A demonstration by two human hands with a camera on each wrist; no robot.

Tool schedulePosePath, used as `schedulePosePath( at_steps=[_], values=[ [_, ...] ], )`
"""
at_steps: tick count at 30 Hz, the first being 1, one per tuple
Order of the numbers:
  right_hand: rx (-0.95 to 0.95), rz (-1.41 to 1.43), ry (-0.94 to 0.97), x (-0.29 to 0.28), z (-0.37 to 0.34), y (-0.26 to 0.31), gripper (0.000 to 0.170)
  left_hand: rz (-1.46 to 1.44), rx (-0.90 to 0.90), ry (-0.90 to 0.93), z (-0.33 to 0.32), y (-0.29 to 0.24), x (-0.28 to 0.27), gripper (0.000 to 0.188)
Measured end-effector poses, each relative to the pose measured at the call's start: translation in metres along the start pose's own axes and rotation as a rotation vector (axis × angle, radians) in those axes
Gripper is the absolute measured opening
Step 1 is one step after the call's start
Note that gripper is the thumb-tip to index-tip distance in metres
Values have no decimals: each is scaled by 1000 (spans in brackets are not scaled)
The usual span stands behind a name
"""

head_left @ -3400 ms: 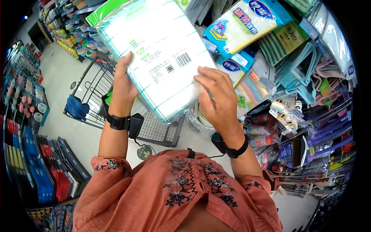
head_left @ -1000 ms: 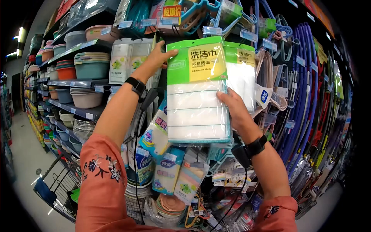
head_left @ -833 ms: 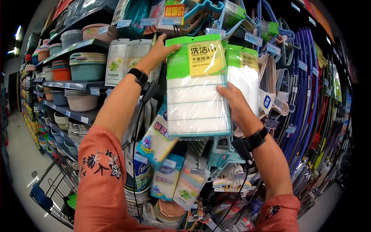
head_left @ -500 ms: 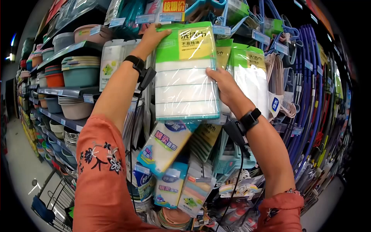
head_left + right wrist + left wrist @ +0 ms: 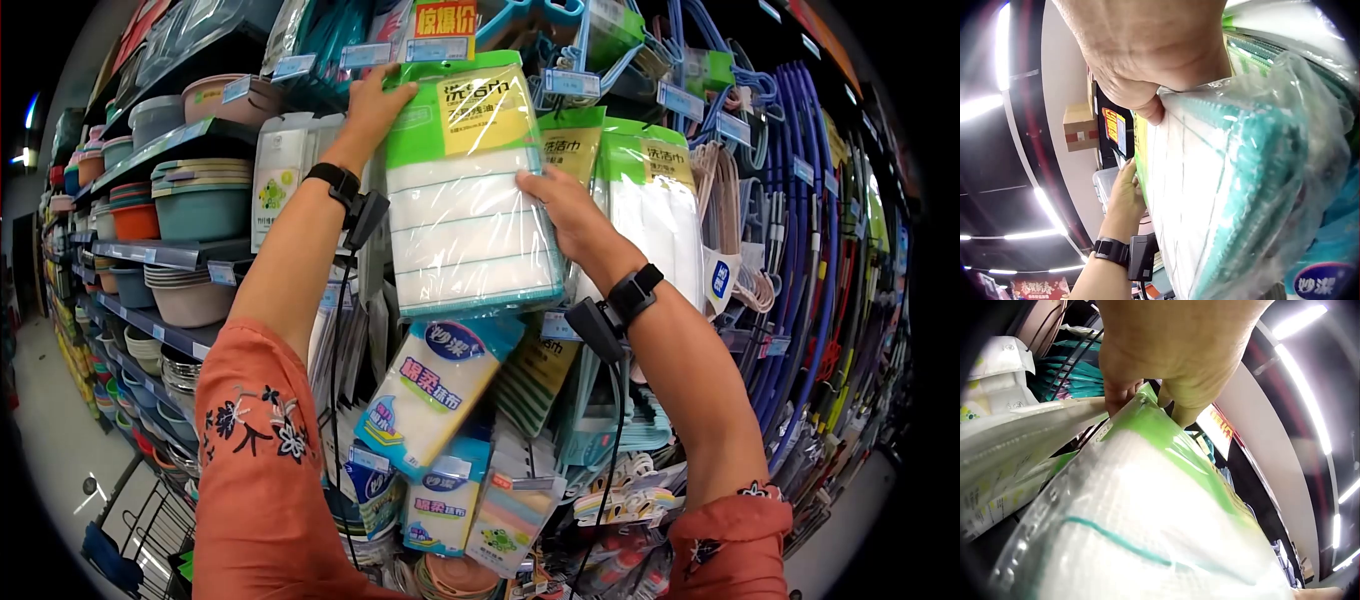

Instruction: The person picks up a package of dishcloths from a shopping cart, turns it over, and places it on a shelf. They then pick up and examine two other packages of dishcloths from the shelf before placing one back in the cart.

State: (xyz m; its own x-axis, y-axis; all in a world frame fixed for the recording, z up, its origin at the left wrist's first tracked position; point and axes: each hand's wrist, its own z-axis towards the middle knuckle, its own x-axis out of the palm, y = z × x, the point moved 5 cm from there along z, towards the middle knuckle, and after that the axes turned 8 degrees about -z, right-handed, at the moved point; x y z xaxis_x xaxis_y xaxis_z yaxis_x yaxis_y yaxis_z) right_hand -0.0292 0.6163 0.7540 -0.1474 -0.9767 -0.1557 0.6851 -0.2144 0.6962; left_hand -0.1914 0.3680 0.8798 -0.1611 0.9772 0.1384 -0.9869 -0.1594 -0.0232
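A clear packet of white cloths with teal lines (image 5: 470, 235) and a green and yellow header is held upright before the rack. The left hand (image 5: 374, 112) pinches its top left corner; in the left wrist view that hand (image 5: 1179, 356) has thumb and fingers on either side of the green header. At the packet's right edge the right hand (image 5: 575, 215) grips with its thumb on the front, its other fingers hidden behind. The right wrist view shows the right hand (image 5: 1154, 56) over the packet's side edge (image 5: 1235, 169).
Similar green-topped packets (image 5: 650, 215) hang to the right, and blue-edged cloth packs (image 5: 430, 390) below. Stacked basins (image 5: 203, 200) fill shelves at left. Blue hangers (image 5: 690, 40) and long poles (image 5: 800, 220) are at right. A cart (image 5: 150, 520) stands at lower left.
Earlier, the packet was held low with its back showing; now its front faces the view at the rack. Over the last second, packet and both hands have shifted up and left in view.
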Motion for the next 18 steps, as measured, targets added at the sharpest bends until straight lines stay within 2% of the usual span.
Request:
schedulePosePath(
  at_steps=[6, 9, 15, 18],
  values=[
    [16, 18, -8, 3, 5, -5, 30, 320, 22, -17, -4, -7, 4, 56],
    [25, -6, 3, 1, 6, -8, 31, 346, -14, 91, -3, -3, 9, 58],
    [33, 50, -16, 0, -2, -10, 30, 279, -121, 175, -15, -14, 9, 63],
    [71, -47, -58, -3, 10, -13, 30, 309, -199, 323, -22, -28, 13, 63]
  ],
)
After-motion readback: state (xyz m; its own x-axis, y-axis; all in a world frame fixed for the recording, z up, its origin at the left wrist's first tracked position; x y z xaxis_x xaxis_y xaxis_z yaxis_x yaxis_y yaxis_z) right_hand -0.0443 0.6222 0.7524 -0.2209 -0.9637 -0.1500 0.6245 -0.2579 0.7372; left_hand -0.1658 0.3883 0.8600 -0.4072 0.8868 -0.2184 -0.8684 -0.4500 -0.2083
